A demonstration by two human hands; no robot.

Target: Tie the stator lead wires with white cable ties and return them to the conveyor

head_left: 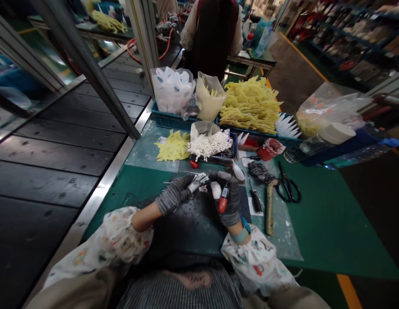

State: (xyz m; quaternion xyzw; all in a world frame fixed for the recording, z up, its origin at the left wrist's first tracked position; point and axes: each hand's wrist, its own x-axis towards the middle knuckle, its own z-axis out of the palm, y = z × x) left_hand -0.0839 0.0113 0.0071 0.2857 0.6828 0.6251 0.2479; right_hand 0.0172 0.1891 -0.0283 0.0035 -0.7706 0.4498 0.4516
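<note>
My left hand (177,192), in a grey knit glove, is closed around a bundle of thin white-tipped sticks (198,182) over the dark work mat (193,227). Close by on the right, my gloved right hand (231,199) is closed on a red-handled tool (223,201); its working end is hidden. A white rounded piece (216,190) shows at the fingers of that hand, and I cannot tell how it is held. Just beyond both hands, a heap of white-tipped sticks (210,145) lies in a tray. Flat yellow pieces (173,146) lie left of it.
Blue bins at the back hold yellow pieces (251,105) and bags of white parts (173,88). To the right lie a hammer (269,206), black scissors (288,184), a screwdriver (255,199) and bottles (334,135). A slatted conveyor (48,171) runs left; a person (212,34) stands beyond.
</note>
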